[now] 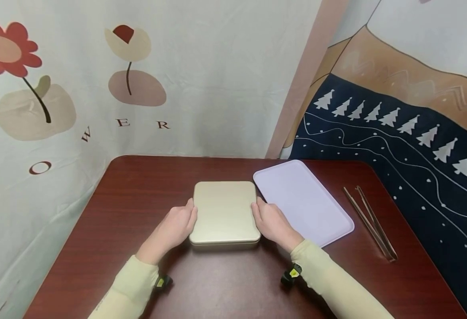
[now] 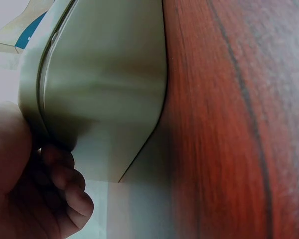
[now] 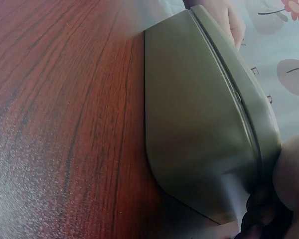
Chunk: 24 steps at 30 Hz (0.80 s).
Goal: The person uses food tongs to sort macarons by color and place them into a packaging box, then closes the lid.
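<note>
A pale gold tin box (image 1: 225,212) with rounded corners sits on the dark red table, its lid on. My left hand (image 1: 178,221) grips the box's left side, with fingers curled at the lid's seam in the left wrist view. On the opposite side my right hand (image 1: 272,220) holds the box in the same way, thumb along the lid edge. From the right wrist view, the box's side wall (image 3: 199,109) and the seam under the lid show close up, and the base rests on the wood. What lies inside the box is hidden.
A lavender tray (image 1: 309,201) lies at an angle behind and right of the box, close to my right hand. Farther right are metal tongs (image 1: 371,223), their tips pointing away. Printed curtains hang behind the table (image 1: 225,283) and along its right side.
</note>
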Each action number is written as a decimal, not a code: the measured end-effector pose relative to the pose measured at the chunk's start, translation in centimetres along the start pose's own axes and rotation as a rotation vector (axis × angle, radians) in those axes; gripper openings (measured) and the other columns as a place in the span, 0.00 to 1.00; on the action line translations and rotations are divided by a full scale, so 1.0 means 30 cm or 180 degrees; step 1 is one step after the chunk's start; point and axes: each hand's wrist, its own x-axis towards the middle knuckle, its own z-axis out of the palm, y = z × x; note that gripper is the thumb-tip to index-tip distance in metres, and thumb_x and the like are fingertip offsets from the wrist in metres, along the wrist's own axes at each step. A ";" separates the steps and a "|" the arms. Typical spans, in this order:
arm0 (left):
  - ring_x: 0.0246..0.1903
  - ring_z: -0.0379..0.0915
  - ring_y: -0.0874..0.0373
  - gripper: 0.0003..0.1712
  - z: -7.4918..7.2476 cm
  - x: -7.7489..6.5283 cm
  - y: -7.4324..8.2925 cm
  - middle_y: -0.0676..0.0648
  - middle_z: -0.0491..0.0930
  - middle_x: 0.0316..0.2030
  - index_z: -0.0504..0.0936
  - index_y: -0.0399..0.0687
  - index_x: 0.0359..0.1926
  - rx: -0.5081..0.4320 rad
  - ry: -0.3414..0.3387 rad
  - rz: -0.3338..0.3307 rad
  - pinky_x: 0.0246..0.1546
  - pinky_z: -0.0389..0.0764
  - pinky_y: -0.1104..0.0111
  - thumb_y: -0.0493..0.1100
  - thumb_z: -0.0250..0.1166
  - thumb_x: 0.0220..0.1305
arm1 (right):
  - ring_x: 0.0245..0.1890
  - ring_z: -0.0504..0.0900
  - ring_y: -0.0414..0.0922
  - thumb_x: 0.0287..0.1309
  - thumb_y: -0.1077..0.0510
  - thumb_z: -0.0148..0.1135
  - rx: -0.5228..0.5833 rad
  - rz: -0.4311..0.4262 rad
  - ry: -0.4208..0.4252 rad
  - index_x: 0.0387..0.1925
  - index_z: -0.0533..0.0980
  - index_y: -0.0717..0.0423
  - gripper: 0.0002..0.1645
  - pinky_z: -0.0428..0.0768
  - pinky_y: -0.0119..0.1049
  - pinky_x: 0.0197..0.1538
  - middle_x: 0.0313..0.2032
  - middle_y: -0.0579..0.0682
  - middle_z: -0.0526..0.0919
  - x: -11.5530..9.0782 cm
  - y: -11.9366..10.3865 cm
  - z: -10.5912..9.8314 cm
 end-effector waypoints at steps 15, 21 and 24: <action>0.61 0.72 0.34 0.40 -0.026 0.039 -0.044 0.34 0.74 0.65 0.69 0.38 0.75 0.0110 -0.0116 -0.0483 0.55 0.78 0.41 0.63 0.52 0.78 | 0.63 0.79 0.56 0.80 0.43 0.48 -0.0051 -0.0037 0.0106 0.77 0.64 0.66 0.39 0.77 0.53 0.66 0.64 0.64 0.78 0.041 0.011 -0.035; 0.79 0.44 0.31 0.53 -0.034 0.087 -0.039 0.42 0.50 0.83 0.58 0.49 0.83 0.0283 -0.0237 -0.0436 0.69 0.58 0.31 0.76 0.51 0.71 | 0.79 0.58 0.60 0.76 0.33 0.47 -0.0364 -0.0452 -0.0016 0.82 0.54 0.62 0.49 0.61 0.59 0.77 0.79 0.63 0.58 0.071 -0.007 -0.052; 0.81 0.29 0.30 0.57 -0.028 0.105 -0.032 0.45 0.41 0.85 0.54 0.54 0.84 0.0423 -0.0404 -0.0391 0.72 0.44 0.27 0.83 0.47 0.67 | 0.82 0.49 0.62 0.74 0.28 0.45 -0.0564 -0.0566 -0.0115 0.83 0.51 0.58 0.53 0.56 0.64 0.78 0.83 0.61 0.51 0.082 -0.018 -0.050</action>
